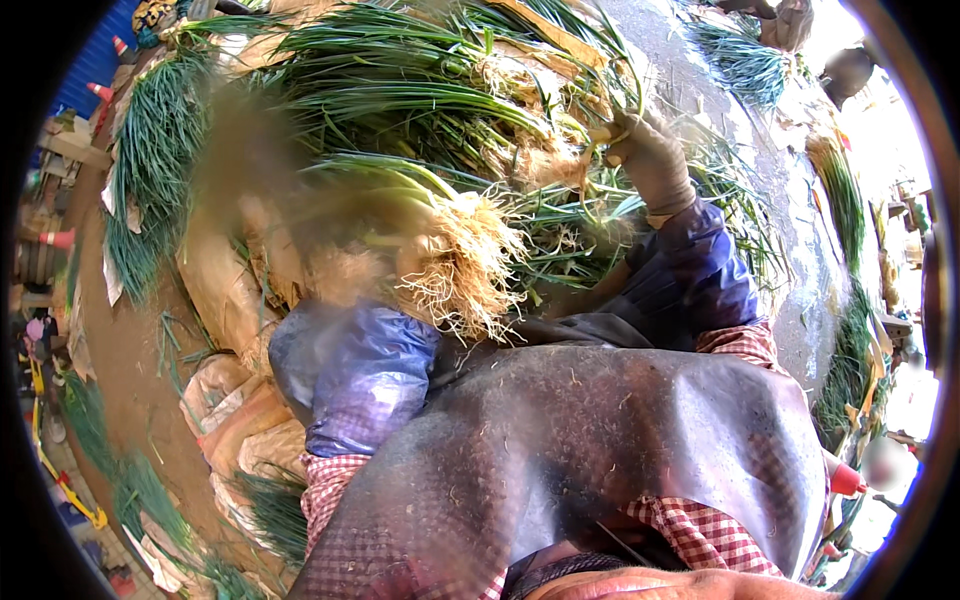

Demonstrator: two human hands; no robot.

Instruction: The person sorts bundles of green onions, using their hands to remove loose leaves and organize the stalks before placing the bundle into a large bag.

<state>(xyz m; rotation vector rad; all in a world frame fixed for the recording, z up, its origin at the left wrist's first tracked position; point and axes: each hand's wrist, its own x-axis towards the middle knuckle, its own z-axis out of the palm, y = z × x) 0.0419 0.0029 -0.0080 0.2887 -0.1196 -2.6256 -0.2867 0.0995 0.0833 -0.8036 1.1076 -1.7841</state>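
A bunch of green onions (440,200) with a thick tuft of pale roots (465,265) lies across my left hand (345,265). That hand is closed around the bunch, though a blurred smudge veils its fingers. To the right, my gloved right hand (648,160) is raised and pinches a thin green onion stalk (588,185), which hangs below the fingers. Beyond both hands spreads a large pile of green onions (400,75), roots toward the right. Loose green leaves (570,255) lie between my arms.
A dark apron (560,440) covers my lap. Brown sacking (225,300) lies at the left. More green onions (160,150) are heaped at far left, with another heap (740,60) at far right by a person (788,25). Wet pavement (810,270) runs along the right, and orange cones (845,478) stand about.
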